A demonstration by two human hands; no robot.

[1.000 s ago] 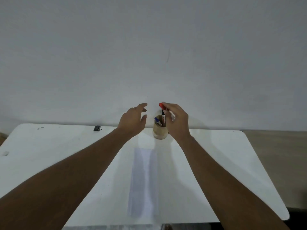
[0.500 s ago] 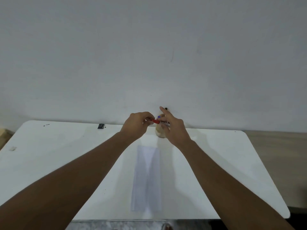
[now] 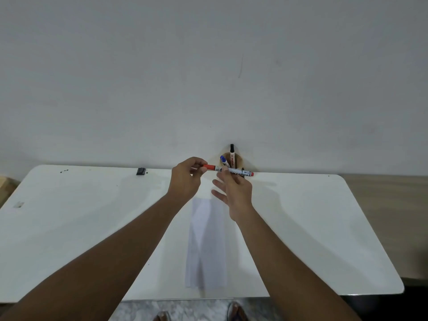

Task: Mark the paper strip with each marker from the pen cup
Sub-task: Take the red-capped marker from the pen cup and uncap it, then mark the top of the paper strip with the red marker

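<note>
The red marker (image 3: pixel 228 170) is held level above the paper strip (image 3: pixel 206 242), just before the pen cup (image 3: pixel 239 161); the left hand (image 3: pixel 185 179) pinches its cap, likely to pull it off; the right hand (image 3: pixel 235 191) grips the barrel, other fingers spread

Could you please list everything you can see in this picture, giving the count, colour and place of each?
Red-capped white marker: one, white barrel with red ends, held level above the table's far edge.
Round tan pen cup: one, tan, far middle of the table, against the wall.
Blue-capped marker: one, blue cap, in the cup.
Black-capped marker: one, black cap, upright in the cup.
White paper strip: one, white, lying lengthwise mid-table.
Small black object: one, black, far edge, left of the cup.
White table: one, white.
Hands: left hand pinching the red cap; right hand holding the barrel.
</note>
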